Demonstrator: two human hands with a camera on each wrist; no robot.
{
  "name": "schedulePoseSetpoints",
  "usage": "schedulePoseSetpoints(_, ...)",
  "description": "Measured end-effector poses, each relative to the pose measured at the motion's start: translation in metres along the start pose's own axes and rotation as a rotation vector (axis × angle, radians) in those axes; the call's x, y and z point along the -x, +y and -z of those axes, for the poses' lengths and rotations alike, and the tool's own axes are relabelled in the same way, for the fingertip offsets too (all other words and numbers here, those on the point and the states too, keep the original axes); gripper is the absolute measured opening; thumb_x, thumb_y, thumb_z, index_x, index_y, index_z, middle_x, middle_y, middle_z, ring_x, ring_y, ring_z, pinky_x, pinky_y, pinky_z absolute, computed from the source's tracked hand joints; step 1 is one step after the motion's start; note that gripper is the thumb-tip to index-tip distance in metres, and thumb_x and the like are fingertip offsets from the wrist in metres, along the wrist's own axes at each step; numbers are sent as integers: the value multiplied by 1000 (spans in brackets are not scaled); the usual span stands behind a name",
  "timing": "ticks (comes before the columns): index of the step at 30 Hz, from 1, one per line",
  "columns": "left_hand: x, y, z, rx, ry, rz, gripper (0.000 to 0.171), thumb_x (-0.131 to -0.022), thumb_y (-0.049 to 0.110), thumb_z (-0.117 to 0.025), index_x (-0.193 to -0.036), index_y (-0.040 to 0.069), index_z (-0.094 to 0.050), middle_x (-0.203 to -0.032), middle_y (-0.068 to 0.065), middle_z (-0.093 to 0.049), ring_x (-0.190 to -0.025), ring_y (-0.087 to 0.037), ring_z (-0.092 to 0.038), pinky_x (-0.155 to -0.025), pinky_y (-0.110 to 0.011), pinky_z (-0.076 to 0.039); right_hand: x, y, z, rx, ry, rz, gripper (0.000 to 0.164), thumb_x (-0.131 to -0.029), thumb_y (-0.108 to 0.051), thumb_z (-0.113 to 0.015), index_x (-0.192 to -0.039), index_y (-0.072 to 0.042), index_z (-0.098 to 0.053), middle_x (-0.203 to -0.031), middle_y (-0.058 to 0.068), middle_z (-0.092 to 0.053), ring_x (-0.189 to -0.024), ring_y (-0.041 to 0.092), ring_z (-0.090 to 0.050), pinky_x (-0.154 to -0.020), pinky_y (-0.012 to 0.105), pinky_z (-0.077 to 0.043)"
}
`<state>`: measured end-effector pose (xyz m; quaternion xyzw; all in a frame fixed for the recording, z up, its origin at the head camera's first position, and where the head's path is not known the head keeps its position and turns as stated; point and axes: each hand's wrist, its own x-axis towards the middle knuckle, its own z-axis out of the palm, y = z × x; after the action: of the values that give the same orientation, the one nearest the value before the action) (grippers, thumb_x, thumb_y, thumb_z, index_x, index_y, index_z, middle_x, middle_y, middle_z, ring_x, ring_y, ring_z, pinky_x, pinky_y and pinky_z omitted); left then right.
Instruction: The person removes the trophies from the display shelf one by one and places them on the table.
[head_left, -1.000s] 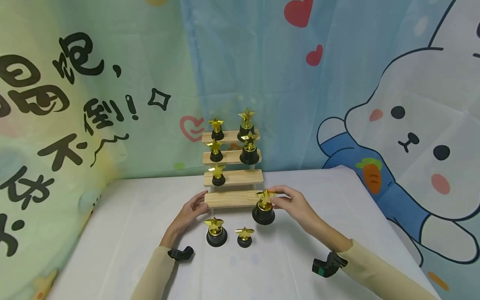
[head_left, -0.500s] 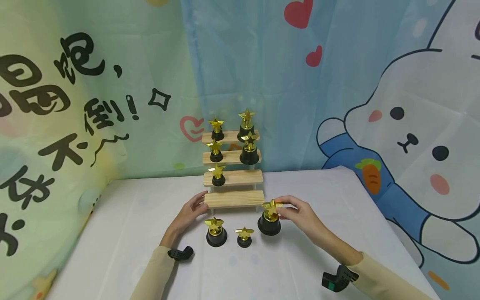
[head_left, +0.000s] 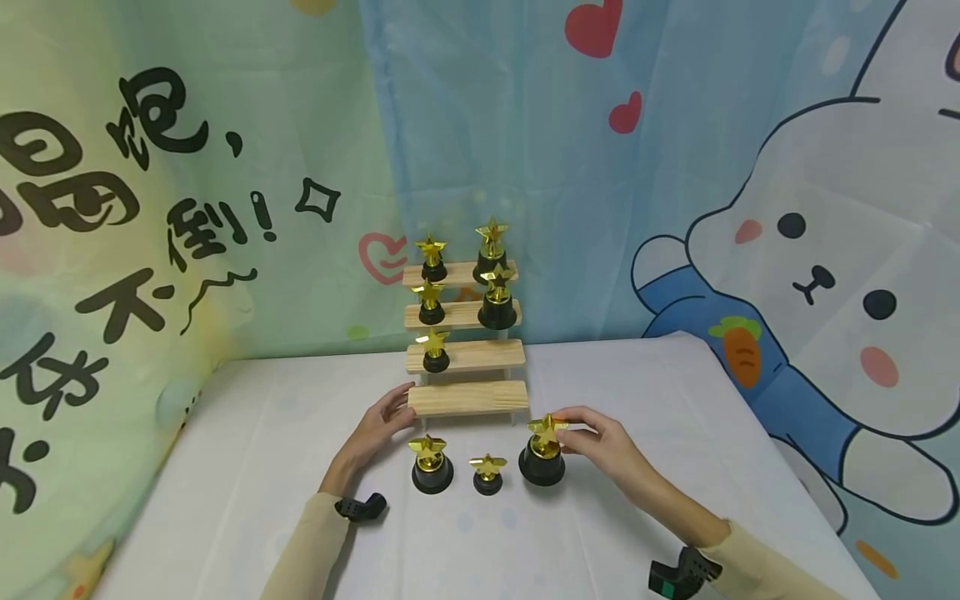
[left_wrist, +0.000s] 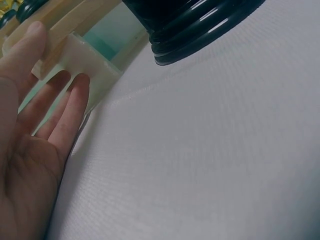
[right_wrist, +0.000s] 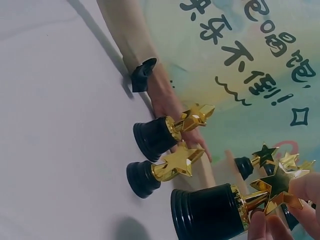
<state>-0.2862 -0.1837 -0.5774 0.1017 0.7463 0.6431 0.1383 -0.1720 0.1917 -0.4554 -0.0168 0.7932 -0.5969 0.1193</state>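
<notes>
Black writing says “不倒!”; the right hand pinches a trophy.

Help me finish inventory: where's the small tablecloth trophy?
Head view: the small trophy stands before the rack, between a larger trophy (left) and the held trophy (right).

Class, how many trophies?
8: two trophies on the top shelf, two on the second shelf, one on the third shelf, two on the tablecloth, one in the right hand.

L sleeve & R sleeve are both showing plain beige fabric, w/ a curved blk L wrist cam & a blk R wrist cam displaying a sm. green patch.
</notes>
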Motion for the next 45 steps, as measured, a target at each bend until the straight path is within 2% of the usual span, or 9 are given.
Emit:
schedulePoseSetpoints(8,2,0,-2,-10,-1,-21,65,-94,31,-64,-150,16,-35,-149,-18,-44,-132,-31,-51,-105,-34,-50,3,8,-4,-29,14,-35,39,-94,-25,-64,-127,-6,-58,-131,16,-54,-103,19,-67,-93,35,-58)
schedulePoseSetpoints(14,2,1,-1,-14,4,-1,63,-93,31,-65,-149,19,-37,-149,-15,-45,-135,-32,-48,-111,-41,-45,4,13,-5,-24,16,-38,41,-93,-28,-66,-127,-7,-58,-131,15,-55,-104,20,-67,-96,39,-56)
schedulePoseSetpoints(19,2,1,-2,-13,3,-4,63,-93,29,-65,-149,18,-37,-149,-16,-45,-136,-33,-46,-114,-45,-40,4,16,-4,-23,14,-33,42,-92,-28,-66,-127,-6,-58,-131,16,-56,-103,20,-67,-94,35,-57)
schedulePoseSetpoints(24,2,1,-2,-3,-3,-8,64,-94,29,-65,-149,18,-36,-150,-16,-44,-136,-32,-47,-112,-42,-43,5,18,-3,-23,10,-35,42,-92,-28,-66,-127,-6,-58,-132,16,-56,-102,18,-68,-94,34,-57)
schedulePoseSetpoints(31,2,2,-2,1,-13,-15,63,-95,26,-63,-150,15,-34,-150,-18,-43,-136,-33,-47,-110,-39,-46,5,19,-3,-14,-6,-25,45,-94,-29,-64,-130,-3,-55,-134,19,-54,-105,20,-67,-99,43,-54)
schedulePoseSetpoints(37,2,2,0,-1,-20,-7,64,-94,29,-64,-149,18,-35,-150,-16,-43,-137,-32,-46,-111,-40,-45,3,25,-5,-12,1,-45,43,-94,-28,-63,-129,-4,-56,-132,17,-58,-104,18,-67,-97,37,-56)
schedulePoseSetpoints(42,3,-2,1,-52,-23,-58,62,-96,30,-61,-150,15,-34,-149,-23,-42,-131,-30,-52,-105,-36,-51,2,31,-5,-14,2,-50,42,-94,-28,-64,-128,-4,-56,-129,17,-59,-105,17,-67,-96,36,-56)
schedulePoseSetpoints(45,3,-2,0,-65,-19,-49,61,-96,31,-61,-150,17,-35,-149,-22,-43,-131,-29,-53,-105,-36,-50,2,34,-5,-23,0,-48,42,-93,-27,-65,-128,-2,-57,-128,18,-60,-105,19,-67,-94,36,-57)
